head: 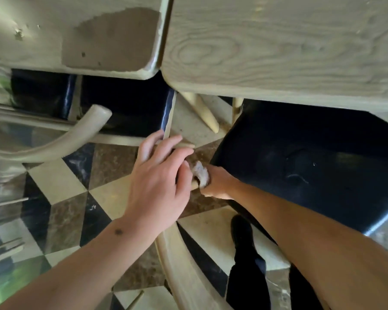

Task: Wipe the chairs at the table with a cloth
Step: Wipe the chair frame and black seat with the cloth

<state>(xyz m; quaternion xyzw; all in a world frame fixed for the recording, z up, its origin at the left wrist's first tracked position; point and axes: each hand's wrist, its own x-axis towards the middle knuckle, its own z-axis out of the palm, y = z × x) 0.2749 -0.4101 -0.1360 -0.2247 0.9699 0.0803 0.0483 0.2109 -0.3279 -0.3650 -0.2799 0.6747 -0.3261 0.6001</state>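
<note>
A pale wooden chair with a black seat [300,166] stands tucked under the table's right part. Its curved armrest [179,262] runs from the bottom centre up toward my hands. My left hand [159,175] rests over the front end of that armrest, fingers spread and curled on the wood. Just to its right, my right hand [217,184] is closed around a small whitish cloth [201,173] pressed against the armrest's tip. A second chair with a black seat [126,108] and a curved pale armrest [61,139] stands at the left.
Two pale wood-grain tabletops [278,52] meet at a seam above the chairs; the left one [112,39] has a worn bare patch. Chair legs [206,115] show beneath the table. The floor [61,211] is black, cream and brown tile. My dark shoe [242,231] is below the right chair.
</note>
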